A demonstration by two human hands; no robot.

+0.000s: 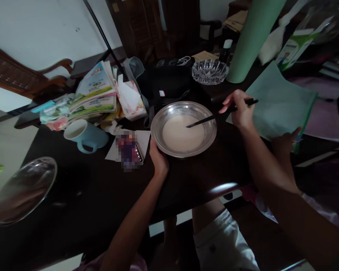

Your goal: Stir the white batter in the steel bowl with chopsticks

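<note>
A round steel basin (211, 133) stands on the dark table, with a milky off-white liquid (180, 135) in its bottom. My left hand (159, 160) grips the basin's near left rim, its fingers partly hidden under the side. Above the right of the basin, my right hand (240, 109) is closed around black chopsticks (205, 121). Their tips slant down to the left and reach the liquid; whether both sticks are together I cannot tell. A phone (128, 148), partly pixelated, lies on white paper left of my left hand.
A blue mug (87, 135), stacked books (94, 94) and a tissue pack (131, 99) stand left. Behind are a black bag (166, 81), a glass ashtray (209, 71) and a green cylinder (254, 41). Another person's hand (288, 145) is near a green mesh pouch (282, 101); another arm (14, 207) crosses a metal bowl (52, 177).
</note>
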